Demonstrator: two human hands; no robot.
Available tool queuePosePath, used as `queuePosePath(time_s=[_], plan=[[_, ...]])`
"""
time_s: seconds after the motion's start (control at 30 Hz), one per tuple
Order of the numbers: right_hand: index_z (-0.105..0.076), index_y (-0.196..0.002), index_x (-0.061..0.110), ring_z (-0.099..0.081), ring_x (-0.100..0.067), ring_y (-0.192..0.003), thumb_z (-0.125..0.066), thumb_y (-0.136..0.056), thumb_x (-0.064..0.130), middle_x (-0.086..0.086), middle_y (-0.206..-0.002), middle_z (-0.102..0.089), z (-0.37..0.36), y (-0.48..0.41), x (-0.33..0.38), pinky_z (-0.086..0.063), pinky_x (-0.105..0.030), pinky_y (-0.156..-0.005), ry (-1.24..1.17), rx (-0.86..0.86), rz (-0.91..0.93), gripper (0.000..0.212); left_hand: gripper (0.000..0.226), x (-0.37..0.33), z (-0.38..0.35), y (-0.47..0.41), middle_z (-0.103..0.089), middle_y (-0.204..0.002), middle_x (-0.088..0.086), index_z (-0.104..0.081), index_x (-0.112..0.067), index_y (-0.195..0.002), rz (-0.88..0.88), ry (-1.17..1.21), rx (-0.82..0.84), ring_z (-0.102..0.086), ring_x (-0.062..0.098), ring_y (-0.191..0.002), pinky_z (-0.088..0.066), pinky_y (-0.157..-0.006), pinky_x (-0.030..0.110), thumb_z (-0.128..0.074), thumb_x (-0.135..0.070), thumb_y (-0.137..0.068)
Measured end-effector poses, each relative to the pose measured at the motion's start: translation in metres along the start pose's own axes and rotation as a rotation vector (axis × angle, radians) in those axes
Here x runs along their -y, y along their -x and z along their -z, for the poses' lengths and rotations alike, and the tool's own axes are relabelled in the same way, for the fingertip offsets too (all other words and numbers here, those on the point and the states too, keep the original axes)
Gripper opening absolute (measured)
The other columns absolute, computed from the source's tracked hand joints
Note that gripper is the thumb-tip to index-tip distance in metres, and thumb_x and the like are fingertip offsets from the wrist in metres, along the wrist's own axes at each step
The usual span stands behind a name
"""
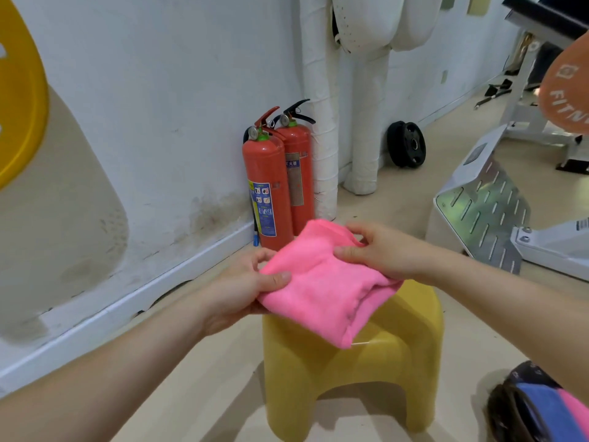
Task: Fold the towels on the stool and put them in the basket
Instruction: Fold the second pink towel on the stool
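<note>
A folded pink towel (322,282) is held in the air just above the yellow plastic stool (350,371). My left hand (245,288) grips its left edge, thumb on top and fingers underneath. My right hand (379,250) pinches the towel's far right edge between thumb and fingers. At the bottom right corner stands a dark basket (510,406), partly cut off by the frame, with a blue towel (538,409) and another pink towel (577,413) inside. No other towel shows on the stool's seat, most of which the held towel hides.
Two red fire extinguishers (274,183) stand against the white wall behind the stool, next to white wrapped pipes (322,122). A white metal gym machine (490,212) sits to the right, and a black weight plate (408,145) leans on the far wall.
</note>
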State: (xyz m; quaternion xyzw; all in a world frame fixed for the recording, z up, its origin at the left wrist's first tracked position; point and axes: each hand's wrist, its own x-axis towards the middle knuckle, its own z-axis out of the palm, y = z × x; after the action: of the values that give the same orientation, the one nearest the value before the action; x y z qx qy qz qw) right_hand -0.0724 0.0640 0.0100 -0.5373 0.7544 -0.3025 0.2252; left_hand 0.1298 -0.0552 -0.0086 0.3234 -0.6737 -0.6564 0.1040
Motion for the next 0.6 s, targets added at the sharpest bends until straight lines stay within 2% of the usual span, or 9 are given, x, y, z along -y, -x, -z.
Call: queuePosePath(time_s=[0.07,0.13,0.2,0.3,0.37,0.43,0.47,0.53,0.6], plan=[[-0.062,-0.1,0.022,-0.059,-0.018,-0.089,-0.064,-0.087,0.037,0.003,-0.092,-0.064,-0.005,-0.003,-0.016,-0.047,-0.032,-0.077,0.228,0.015,-0.058,0.02,0.043,0.012,-0.014,0.001,-0.065,-0.085,0.008,-0.047,-0.015,-0.121,0.023,-0.155,-0.018,-0.062,0.019,-0.072,-0.056,-0.074,0.041,-0.068,-0.006,-0.085],[-0.061,-0.11,0.017,-0.057,-0.017,-0.089,-0.066,-0.085,0.039,0.004,-0.093,-0.059,-0.01,-0.006,-0.026,-0.045,-0.029,-0.076,0.372,0.023,-0.071,0.033,0.051,0.021,-0.026,0.002,-0.06,-0.068,0.0,-0.041,-0.022,-0.126,0.012,-0.266,-0.003,-0.06,0.014,-0.059,-0.056,-0.063,0.034,-0.065,-0.004,-0.085],[-0.059,-0.116,0.019,-0.055,-0.015,-0.087,-0.066,-0.085,0.038,0.004,-0.094,-0.06,-0.013,-0.009,-0.028,-0.042,-0.027,-0.074,0.425,-0.011,-0.049,0.037,0.061,0.027,-0.033,0.003,-0.056,-0.06,-0.002,-0.035,-0.03,-0.13,-0.01,-0.315,-0.024,-0.06,0.016,-0.054,-0.057,-0.06,0.035,-0.066,-0.007,-0.083],[-0.052,-0.124,0.025,-0.058,-0.022,-0.101,-0.062,-0.087,0.04,0.001,-0.109,-0.064,-0.023,-0.014,-0.03,-0.042,-0.03,-0.076,0.527,-0.114,-0.001,0.041,0.064,0.031,-0.037,0.005,-0.061,-0.059,0.001,-0.027,-0.034,-0.132,-0.033,-0.423,-0.102,-0.064,0.02,-0.051,-0.055,-0.055,0.03,-0.065,-0.018,-0.083],[-0.047,-0.129,0.027,-0.053,-0.025,-0.112,-0.056,-0.09,0.041,0.0,-0.119,-0.057,-0.032,-0.015,-0.032,-0.041,-0.036,-0.083,0.652,-0.165,0.035,0.043,0.062,0.032,-0.036,0.008,-0.063,-0.063,-0.001,-0.024,-0.036,-0.131,-0.084,-0.701,-0.162,-0.064,0.017,-0.058,-0.051,-0.06,0.03,-0.062,-0.035,-0.082],[-0.046,-0.13,0.026,-0.048,-0.024,-0.116,-0.05,-0.093,0.037,-0.001,-0.122,-0.051,-0.033,-0.014,-0.03,-0.041,-0.039,-0.089,0.706,-0.194,0.111,0.039,0.061,0.035,-0.032,0.01,-0.061,-0.082,-0.01,-0.025,-0.037,-0.132,-0.28,-1.041,-0.272,-0.062,0.017,-0.081,-0.05,-0.072,0.033,-0.057,-0.048,-0.081],[-0.049,-0.129,0.024,-0.048,-0.024,-0.115,-0.048,-0.094,0.034,-0.001,-0.123,-0.051,-0.032,-0.013,-0.028,-0.043,-0.039,-0.09,0.7,-0.193,0.166,0.036,0.058,0.036,-0.031,0.01,-0.057,-0.092,-0.012,-0.03,-0.036,-0.132,-0.461,-1.159,-0.308,-0.06,0.017,-0.09,-0.049,-0.075,0.033,-0.055,-0.049,-0.081],[-0.054,-0.124,0.02,-0.052,-0.024,-0.113,-0.045,-0.095,0.029,-0.001,-0.122,-0.056,-0.031,-0.008,-0.021,-0.044,-0.038,-0.089,0.655,-0.127,0.258,0.032,0.049,0.04,-0.037,0.009,-0.056,-0.105,-0.006,-0.046,-0.028,-0.126,-0.844,-1.326,-0.233,-0.056,0.02,-0.098,-0.05,-0.076,0.033,-0.054,-0.048,-0.082],[-0.056,-0.116,0.016,-0.055,-0.023,-0.107,-0.04,-0.097,0.028,-0.003,-0.116,-0.06,-0.04,0.004,-0.021,-0.044,-0.037,-0.088,0.585,-0.002,0.312,0.028,0.058,0.052,-0.046,0.005,-0.059,-0.119,0.002,-0.052,-0.019,-0.126,-0.96,-1.487,-0.088,-0.057,0.024,-0.109,-0.052,-0.086,0.036,-0.049,-0.055,-0.08]])
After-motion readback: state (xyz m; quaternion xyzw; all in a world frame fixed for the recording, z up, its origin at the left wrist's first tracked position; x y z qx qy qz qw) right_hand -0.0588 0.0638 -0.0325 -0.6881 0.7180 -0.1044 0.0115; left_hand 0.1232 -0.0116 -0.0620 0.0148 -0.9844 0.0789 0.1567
